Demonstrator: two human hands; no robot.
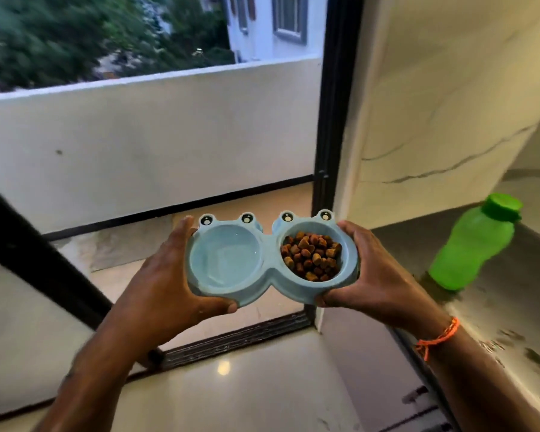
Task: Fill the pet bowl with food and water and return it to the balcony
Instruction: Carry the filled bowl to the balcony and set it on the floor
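Note:
I hold a light blue double pet bowl (270,275) with frog eyes on its far rim, level in the air in front of an open balcony doorway. My left hand (166,275) grips its left end and my right hand (365,272) grips its right end. The right cup is heaped with brown kibble (310,255). The left cup (223,258) looks glossy, as if it holds clear water. The balcony floor (131,247) lies beyond and below the bowl.
A green plastic bottle (476,244) with its cap on stands on a dark counter (512,307) at the right. A black sliding-door track (240,338) crosses the floor below the bowl. A white parapet wall (153,135) closes the balcony. A marble wall rises at the right.

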